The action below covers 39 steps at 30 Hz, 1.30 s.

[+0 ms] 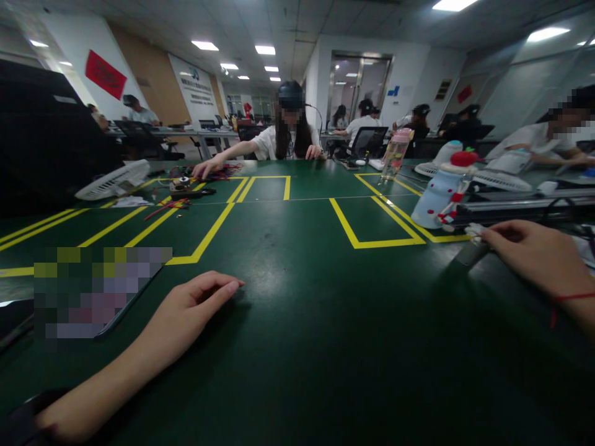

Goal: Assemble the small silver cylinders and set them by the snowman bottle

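My left hand (195,303) rests low over the green table (297,347), thumb and fingertips pressed together, with nothing visible in them. A phone-like slab (134,279), partly blurred out, lies to its left. Over at the right, my right hand (539,254), with a red string on the wrist, pinches a small dark-grey block-like piece (470,254) with a crumpled-looking whitish top. Its exact kind is too blurred to tell. Just beyond that hand stands a light-blue bottle (432,195) with a red ornament on its lid.
Yellow tape lines (214,232) mark the table. A white fan (114,179) lies at the far left near red wires (170,207). Across the table a person (290,130) reaches toward small parts. A clear bottle (397,152) and another fan (502,176) stand at the right.
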Motion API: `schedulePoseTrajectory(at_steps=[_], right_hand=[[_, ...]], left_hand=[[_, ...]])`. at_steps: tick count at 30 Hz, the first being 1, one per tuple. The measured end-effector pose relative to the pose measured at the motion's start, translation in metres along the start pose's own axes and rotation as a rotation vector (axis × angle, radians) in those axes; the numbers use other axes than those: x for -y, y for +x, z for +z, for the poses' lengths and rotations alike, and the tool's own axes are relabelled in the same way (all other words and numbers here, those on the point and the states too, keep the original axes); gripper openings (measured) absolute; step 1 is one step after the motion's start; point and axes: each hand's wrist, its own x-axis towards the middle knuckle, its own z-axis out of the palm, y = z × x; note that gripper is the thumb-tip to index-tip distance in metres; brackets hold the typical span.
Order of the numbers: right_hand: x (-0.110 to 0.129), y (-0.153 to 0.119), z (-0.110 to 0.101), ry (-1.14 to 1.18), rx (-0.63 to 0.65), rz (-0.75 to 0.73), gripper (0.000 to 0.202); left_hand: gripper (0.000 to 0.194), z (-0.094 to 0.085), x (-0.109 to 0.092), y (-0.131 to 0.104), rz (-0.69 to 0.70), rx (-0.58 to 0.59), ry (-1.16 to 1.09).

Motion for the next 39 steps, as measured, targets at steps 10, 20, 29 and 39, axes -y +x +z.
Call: schedulePoseTrajectory(at_steps=[10,20,29,39], right_hand=[[0.004,-0.002,-0.007,0.035,0.075,0.022,0.048],[0.000,0.002,-0.004,0.144,0.066,0.065,0.040],[-0.002,-0.021,0.017,0.259,-0.055,-0.018,0.051],[0.181,-0.139,0.007,0.918,0.250,-0.900,0.028]], left_hand=[[0.038,0.001,0.001,0.000,0.003,-0.004,-0.001],[0.036,0.002,0.002,-0.001,-0.028,-0.008,-0.039],[0.037,0.004,-0.001,0.000,-0.046,-0.066,-0.041],[0.024,0.031,-0.038,-0.002,0.284,0.077,0.024]])
